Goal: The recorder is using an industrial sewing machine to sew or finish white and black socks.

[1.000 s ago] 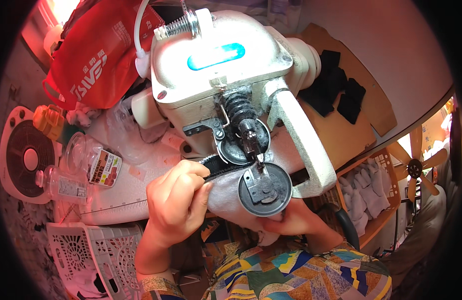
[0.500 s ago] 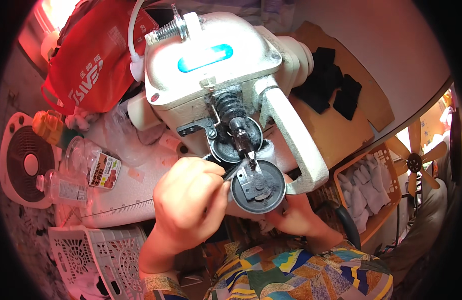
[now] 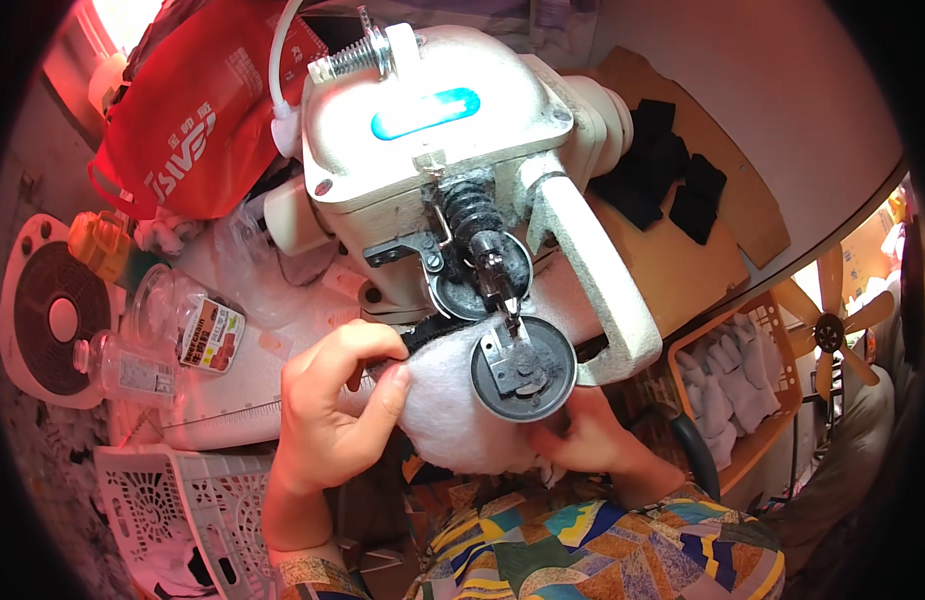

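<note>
A white fleecy fabric piece [image 3: 445,410] with a black edge hangs at the disc sewing machine [image 3: 433,110], partly behind the machine's round front disc [image 3: 524,369]. My left hand [image 3: 341,405] pinches the fabric's left edge, where the black strip shows, between thumb and forefinger. Below and right of the disc, my right hand [image 3: 588,437] is closed on the fabric's lower right side; some of its fingers are hidden. The needle end of the machine's dark shaft [image 3: 508,305] meets the fabric's top edge near the disc's upper rim.
Black fabric pieces [image 3: 698,197] lie on a brown board [image 3: 673,270] at right. An orange basket [image 3: 758,445] holds white fleecy pieces. On the left are clear plastic jars [image 3: 133,375], a fan [image 3: 63,320], a red bag [image 3: 173,140] and a white basket [image 3: 198,490]. A machine bar [image 3: 603,270] curves beside the disc.
My left hand has come away from the disc to the left and its fingers have opened out into a pinch. More white fabric shows between it and the disc. The right hand stays nearly in place.
</note>
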